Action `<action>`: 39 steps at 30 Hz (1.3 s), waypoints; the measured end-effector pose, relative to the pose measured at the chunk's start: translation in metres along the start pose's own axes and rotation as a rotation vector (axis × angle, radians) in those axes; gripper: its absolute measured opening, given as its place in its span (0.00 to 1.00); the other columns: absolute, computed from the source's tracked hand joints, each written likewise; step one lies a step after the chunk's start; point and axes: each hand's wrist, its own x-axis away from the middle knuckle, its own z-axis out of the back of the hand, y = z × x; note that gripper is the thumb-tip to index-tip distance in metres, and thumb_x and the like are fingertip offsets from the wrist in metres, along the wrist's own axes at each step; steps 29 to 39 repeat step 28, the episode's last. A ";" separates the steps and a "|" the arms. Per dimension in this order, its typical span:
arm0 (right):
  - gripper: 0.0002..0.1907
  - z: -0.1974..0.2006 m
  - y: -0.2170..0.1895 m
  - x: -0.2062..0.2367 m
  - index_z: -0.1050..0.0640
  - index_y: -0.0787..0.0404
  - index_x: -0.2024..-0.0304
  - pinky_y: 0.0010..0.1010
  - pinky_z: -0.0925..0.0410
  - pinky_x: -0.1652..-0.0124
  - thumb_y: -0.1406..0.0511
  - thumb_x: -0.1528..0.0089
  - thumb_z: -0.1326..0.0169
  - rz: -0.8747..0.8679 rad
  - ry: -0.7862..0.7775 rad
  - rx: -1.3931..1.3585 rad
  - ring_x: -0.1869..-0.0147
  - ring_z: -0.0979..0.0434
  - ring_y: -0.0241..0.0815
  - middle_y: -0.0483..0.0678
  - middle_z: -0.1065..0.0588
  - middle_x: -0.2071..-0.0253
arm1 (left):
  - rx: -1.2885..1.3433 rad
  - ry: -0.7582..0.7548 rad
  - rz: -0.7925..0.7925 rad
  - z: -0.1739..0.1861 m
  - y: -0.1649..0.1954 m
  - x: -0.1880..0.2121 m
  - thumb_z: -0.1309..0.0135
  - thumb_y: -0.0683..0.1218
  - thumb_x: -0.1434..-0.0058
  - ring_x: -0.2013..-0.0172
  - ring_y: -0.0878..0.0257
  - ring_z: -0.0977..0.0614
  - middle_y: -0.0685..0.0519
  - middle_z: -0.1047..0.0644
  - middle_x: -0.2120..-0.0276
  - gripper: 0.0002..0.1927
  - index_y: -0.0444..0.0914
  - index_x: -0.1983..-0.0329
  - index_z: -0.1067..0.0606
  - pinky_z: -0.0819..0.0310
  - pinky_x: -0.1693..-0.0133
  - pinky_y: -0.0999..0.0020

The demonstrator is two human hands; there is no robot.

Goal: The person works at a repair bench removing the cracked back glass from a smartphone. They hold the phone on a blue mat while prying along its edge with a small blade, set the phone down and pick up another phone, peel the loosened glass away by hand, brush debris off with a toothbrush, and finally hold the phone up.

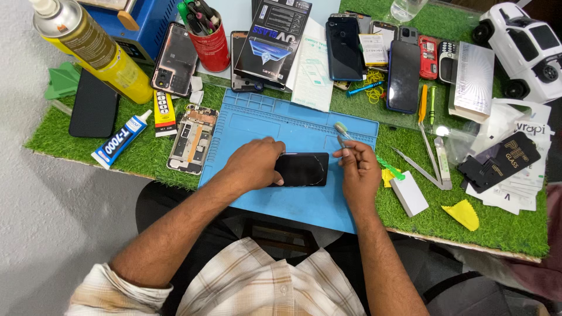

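A black phone (303, 169) with a cracked screen lies flat on the blue work mat (275, 126). My left hand (254, 163) rests on the phone's left end and holds it down. My right hand (358, 171) is at the phone's right end and grips a toothbrush (342, 133) whose bristled head points up and away from me.
An opened phone body (192, 139) lies left of the mat, with glue tubes (120, 140), a yellow spray can (96, 50) and a red pen cup (209, 41). Several phones (344, 48) stand at the back. Tweezers (418, 168), a white block (409, 193) and packets (504, 161) lie at the right.
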 end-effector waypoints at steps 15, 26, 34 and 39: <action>0.04 -0.034 0.005 0.015 0.21 0.68 0.55 0.36 0.24 0.54 0.74 0.32 0.46 -0.215 0.069 -0.504 0.58 0.20 0.41 0.50 0.21 0.59 | 1.677 0.160 -0.070 -0.067 -0.022 -0.025 0.38 0.38 0.40 0.50 0.63 0.19 0.51 0.21 0.50 0.26 0.36 0.39 0.30 0.22 0.47 0.65; 0.10 -0.052 -0.015 0.029 0.18 0.66 0.50 0.29 0.22 0.57 0.71 0.33 0.41 -0.123 -0.003 -0.133 0.58 0.19 0.36 0.46 0.24 0.60 | 1.629 0.278 -0.151 -0.082 -0.025 -0.020 0.41 0.36 0.37 0.49 0.63 0.19 0.49 0.21 0.49 0.23 0.34 0.39 0.31 0.20 0.46 0.65; 0.10 -0.053 -0.018 0.028 0.18 0.66 0.50 0.29 0.22 0.58 0.71 0.33 0.41 -0.092 -0.022 -0.137 0.59 0.20 0.35 0.46 0.24 0.61 | 1.617 0.272 -0.136 -0.083 -0.026 -0.021 0.41 0.37 0.36 0.49 0.63 0.18 0.48 0.21 0.49 0.23 0.34 0.38 0.31 0.20 0.46 0.64; 0.10 -0.053 -0.018 0.028 0.18 0.66 0.50 0.29 0.22 0.58 0.71 0.33 0.41 -0.092 -0.022 -0.137 0.59 0.20 0.35 0.46 0.24 0.61 | 1.617 0.272 -0.136 -0.083 -0.026 -0.021 0.41 0.37 0.36 0.49 0.63 0.18 0.48 0.21 0.49 0.23 0.34 0.38 0.31 0.20 0.46 0.64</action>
